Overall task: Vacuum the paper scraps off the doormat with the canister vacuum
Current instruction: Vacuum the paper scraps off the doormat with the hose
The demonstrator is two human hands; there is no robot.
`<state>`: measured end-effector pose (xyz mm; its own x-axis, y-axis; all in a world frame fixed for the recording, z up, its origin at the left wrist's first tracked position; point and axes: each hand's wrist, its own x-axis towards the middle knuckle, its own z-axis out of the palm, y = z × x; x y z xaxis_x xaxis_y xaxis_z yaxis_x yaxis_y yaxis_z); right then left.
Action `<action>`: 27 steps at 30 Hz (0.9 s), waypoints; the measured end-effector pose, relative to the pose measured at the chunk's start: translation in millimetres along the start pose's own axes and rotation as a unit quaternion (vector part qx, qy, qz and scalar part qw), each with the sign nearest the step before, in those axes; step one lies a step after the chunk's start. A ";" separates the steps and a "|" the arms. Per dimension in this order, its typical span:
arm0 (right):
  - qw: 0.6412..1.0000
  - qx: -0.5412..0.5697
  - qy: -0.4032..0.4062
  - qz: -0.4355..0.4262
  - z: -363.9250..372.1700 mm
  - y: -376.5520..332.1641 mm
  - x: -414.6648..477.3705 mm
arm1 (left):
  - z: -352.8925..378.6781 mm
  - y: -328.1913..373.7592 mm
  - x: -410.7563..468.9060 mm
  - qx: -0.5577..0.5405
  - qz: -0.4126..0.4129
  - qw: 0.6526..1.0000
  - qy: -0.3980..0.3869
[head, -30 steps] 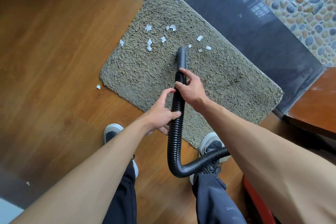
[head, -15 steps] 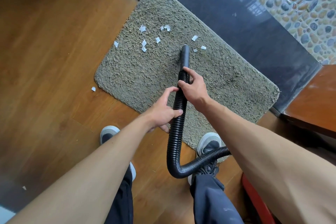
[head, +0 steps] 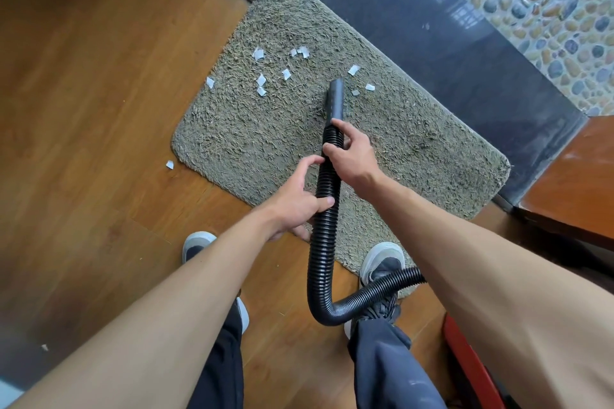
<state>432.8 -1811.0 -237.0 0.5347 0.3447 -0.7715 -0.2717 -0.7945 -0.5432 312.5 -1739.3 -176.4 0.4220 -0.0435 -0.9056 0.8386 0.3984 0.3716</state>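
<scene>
Doormat (head: 415,149), shaggy grey-green, is lying askew on the wooden floor (head: 99,109) against a dark threshold strip (head: 432,26). Paper scraps (head: 260,80), white, are lying over its far half: a loose group to the left, and three more just beside the nozzle (head: 336,100) on its right. One stray scrap (head: 170,164) is lying on the boards just off the mat's left corner. The nozzle, smooth black, is pointing away from the person with its mouth down in the pile. It is sitting slightly farther up the mat than a second ago, over the spot where a small scrap then lay; that scrap is no longer showing. The other scraps are lying as before. Hose (head: 324,242), ribbed black, is looping back past the right shoe (head: 382,262), whose toe is resting on the mat's near edge. Right hand (head: 355,161) is gripping the hose just behind the nozzle, fingers (head: 337,124) wrapped round it. Left hand (head: 295,206) is holding the hose lower down, thumb across it and fingers curled beneath, as half a second ago.
</scene>
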 end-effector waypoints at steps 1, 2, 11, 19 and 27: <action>1.000 -0.003 -0.007 -0.001 2.0 -1.0 -1.1 | -1.4 -3.0 -1.8 -0.001 -0.002 1.000 0.003; 1.000 -0.009 -0.015 -0.002 4.7 -1.4 -1.9 | -2.8 -5.8 -3.7 0.000 -0.003 1.000 0.006; 1.000 -0.019 0.003 -0.025 7.4 -4.6 1.8 | -7.3 -3.4 0.2 0.008 0.004 1.000 0.017; 0.999 0.007 0.027 -0.015 -22.6 6.8 10.7 | 12.4 17.2 17.8 0.045 0.018 0.999 -0.006; 0.998 0.035 0.042 -0.011 -28.9 7.6 16.5 | 13.5 23.9 23.1 0.051 0.023 0.998 -0.011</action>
<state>462.7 -1825.8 -244.3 0.6054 0.3166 -0.7302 -0.3126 -0.7491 -0.5840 347.0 -1743.2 -185.7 0.4673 -0.0479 -0.8828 0.8484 0.3050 0.4326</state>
